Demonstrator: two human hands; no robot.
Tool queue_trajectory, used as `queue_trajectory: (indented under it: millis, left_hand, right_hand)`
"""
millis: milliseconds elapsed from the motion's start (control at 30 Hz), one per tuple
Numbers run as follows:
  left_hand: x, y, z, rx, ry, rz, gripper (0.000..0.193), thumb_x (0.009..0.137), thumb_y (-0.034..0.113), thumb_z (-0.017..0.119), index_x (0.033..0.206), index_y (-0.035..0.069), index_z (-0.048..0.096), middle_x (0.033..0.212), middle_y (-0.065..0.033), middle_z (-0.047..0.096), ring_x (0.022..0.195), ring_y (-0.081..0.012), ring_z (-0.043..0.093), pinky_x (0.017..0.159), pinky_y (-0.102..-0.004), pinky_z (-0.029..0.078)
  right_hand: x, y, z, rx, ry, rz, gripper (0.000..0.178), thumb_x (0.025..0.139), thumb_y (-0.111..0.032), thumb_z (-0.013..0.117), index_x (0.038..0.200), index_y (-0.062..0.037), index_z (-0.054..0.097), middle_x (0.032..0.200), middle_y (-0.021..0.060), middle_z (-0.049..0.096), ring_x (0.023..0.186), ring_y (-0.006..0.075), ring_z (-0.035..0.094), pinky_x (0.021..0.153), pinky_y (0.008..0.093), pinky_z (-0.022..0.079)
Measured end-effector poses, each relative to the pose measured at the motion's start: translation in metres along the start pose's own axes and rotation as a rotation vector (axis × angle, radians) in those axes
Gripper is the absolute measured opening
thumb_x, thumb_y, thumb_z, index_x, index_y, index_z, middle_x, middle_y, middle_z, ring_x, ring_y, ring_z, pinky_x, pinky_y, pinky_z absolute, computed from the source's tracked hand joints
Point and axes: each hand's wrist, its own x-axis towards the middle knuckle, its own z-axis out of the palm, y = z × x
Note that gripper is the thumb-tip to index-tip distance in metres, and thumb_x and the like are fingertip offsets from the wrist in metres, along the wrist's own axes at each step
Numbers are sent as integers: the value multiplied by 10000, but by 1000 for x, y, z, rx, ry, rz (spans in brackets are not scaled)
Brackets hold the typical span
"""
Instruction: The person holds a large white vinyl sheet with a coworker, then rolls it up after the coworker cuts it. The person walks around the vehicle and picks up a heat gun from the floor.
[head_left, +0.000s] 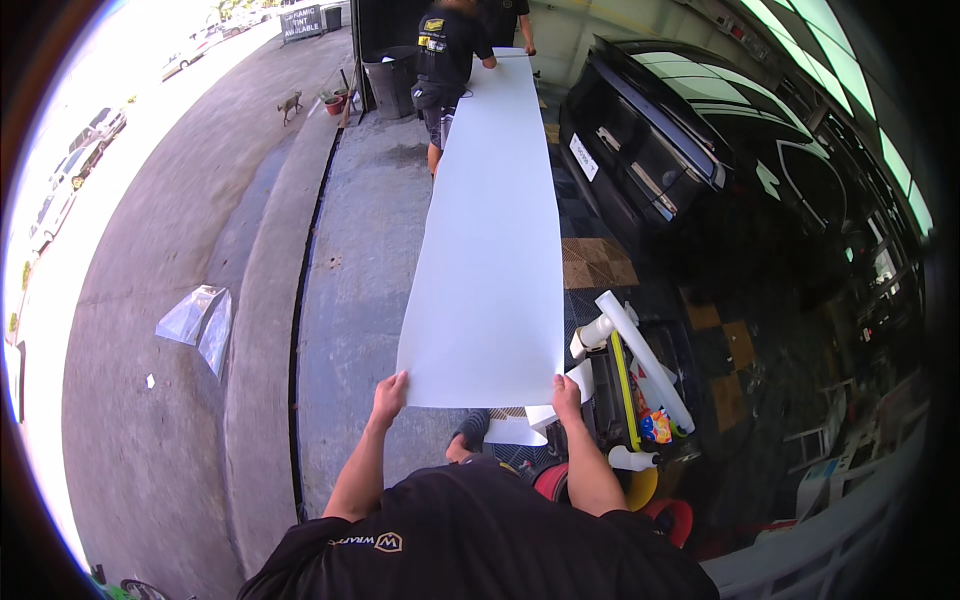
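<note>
A long white sheet of film (490, 250) stretches away from me, held up off the floor. My left hand (389, 398) pinches its near left corner, thumb on top. At the near right corner my right hand (566, 396) grips the edge in the same way. The near edge runs almost straight between my hands, and the sheet sags slightly along its length. At the far end a person in a black shirt (447, 55) leans over the sheet, one arm at its edge. Another person (508, 18), partly cut off by the frame, stands at the far right corner with a hand near it.
A dark car (650, 130) stands on the right. Nearer lies a cart (610, 390) with white rolls (645, 360) and a spray bottle (632, 459). A large bin (391, 85) and a small animal (289, 106) are at the far left. Clear plastic (202, 325) lies on the pavement.
</note>
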Motion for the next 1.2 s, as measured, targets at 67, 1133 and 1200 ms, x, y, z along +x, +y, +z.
queue_trajectory:
  millis: [67, 1133, 1200]
  left_hand:
    - [0, 0, 0, -7, 4, 45, 447, 1000, 391, 560, 1011, -33, 702, 815, -3, 648, 726, -81, 555, 654, -281, 460]
    - [1, -1, -2, -53, 2, 46, 452, 1000, 412, 564, 963, -16, 703, 773, 21, 628, 688, -73, 535, 609, -275, 437]
    - [1, 0, -3, -57, -5, -13, 453, 1000, 413, 564, 961, -16, 703, 775, 20, 630, 686, -73, 535, 607, -276, 437]
  right_hand:
    - [1, 0, -1, -5, -17, 43, 371, 1017, -301, 489, 983, 30, 653, 879, 233, 677, 837, 387, 645, 759, 440, 482]
    - [4, 2, 3, 17, -33, -13, 346, 1010, -287, 502, 938, 17, 649, 862, 241, 664, 838, 427, 636, 744, 473, 485]
    - [4, 2, 3, 24, -34, -3, 345, 1009, -286, 503, 938, 17, 650, 862, 240, 664, 838, 426, 636, 745, 473, 485]
